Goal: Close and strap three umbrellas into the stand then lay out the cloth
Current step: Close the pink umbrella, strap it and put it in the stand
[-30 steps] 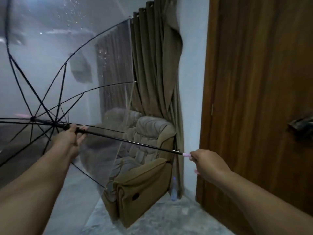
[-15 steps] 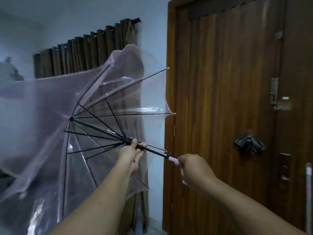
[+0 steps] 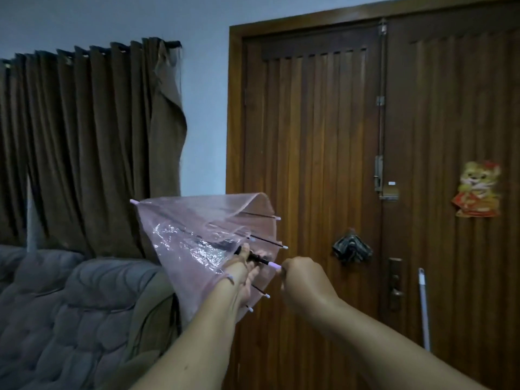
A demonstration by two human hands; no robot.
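Note:
I hold a clear pink umbrella (image 3: 197,229) in front of me, its canopy folded most of the way down around the black shaft, its tip pointing up and left. My left hand (image 3: 243,267) grips the black runner on the shaft, inside the ribs. My right hand (image 3: 302,280) is closed around the pink handle at the shaft's near end. Several rib ends with pale tips stick out around my left wrist. No stand or cloth is in view.
A wooden double door (image 3: 323,164) with a latch and handle stands straight ahead. Brown curtains (image 3: 84,150) hang at the left above a grey padded sofa (image 3: 70,319). A pale stick (image 3: 424,308) leans against the door at the right.
The canopy has collapsed from wide open to nearly folded as my left hand slid the runner down the shaft toward my right hand. My view has turned right toward the door.

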